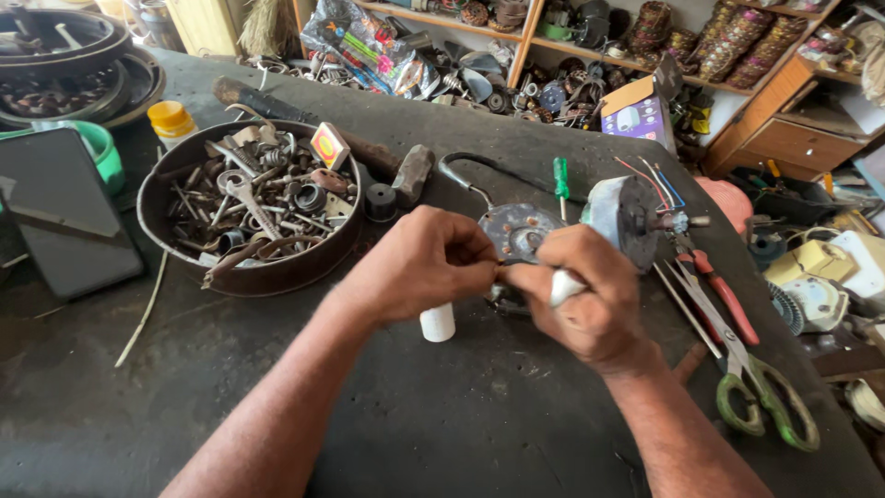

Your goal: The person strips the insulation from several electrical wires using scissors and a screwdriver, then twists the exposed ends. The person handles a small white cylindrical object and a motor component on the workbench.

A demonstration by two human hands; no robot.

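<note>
At a cluttered repair surface (442,415), a person's left hand (419,263) and right hand (585,295) meet near the middle, fingertips pinched together on something too small to make out, directly in front of a small electric motor (622,217). The left grip is clenched around a white cylindrical tube (437,323), whose lower end pokes out below the palm; the right grip grasps a second white piece (563,288), showing between the fingers. The motor lies on its side just behind the hands, its round perforated end plate (518,231) facing the person and red and blue wires (650,180) trailing from its far end.

The work in hand appears to be a fine pinch-and-fit job at the motor's near face, with both hands fully committed; any following move would seem to call for a steady, precise touch rather than force.

Towards the left edge sits a round metal pan (277,267) heaped with nuts, bolts and spanners. A green-handled screwdriver (560,177) lies behind the motor, while green-handled scissors (747,369) and red-handled pliers (724,290) rest near the right edge.
</note>
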